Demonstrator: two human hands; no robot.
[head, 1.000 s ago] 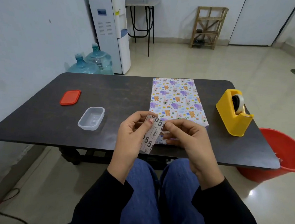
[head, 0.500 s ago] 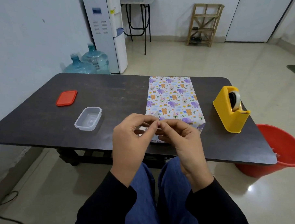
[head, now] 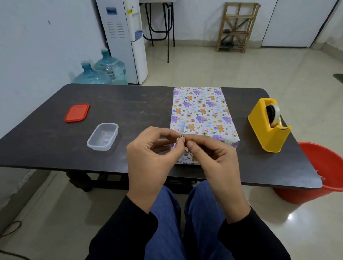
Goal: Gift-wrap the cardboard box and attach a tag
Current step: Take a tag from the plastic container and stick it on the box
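Two hands meet in the air above the near edge of the counter (head: 128, 100), over the lap. Left hand (head: 151, 156) and right hand (head: 214, 163) are fingertip to fingertip, and the fingers (head: 197, 138) of each are clamped, thumb against forefinger, on one small piece (head: 182, 138). The piece is too small to identify. Judged to be the tag or its fastening, held off the surface so both hands can work it. Box (head: 201, 111) lies flat on the counter just beyond the hands and is fully covered in animal-print paper. Wrapping therefore looks done, tagging is the step in hand, and the box is within easy reach for it. Tape dispenser (head: 269, 126) stands to the right of the box, handy for fixing the tag. Tub (head: 103, 135) sits open to the left with its lid (head: 77, 113) set apart, and is probably where small parts come from.
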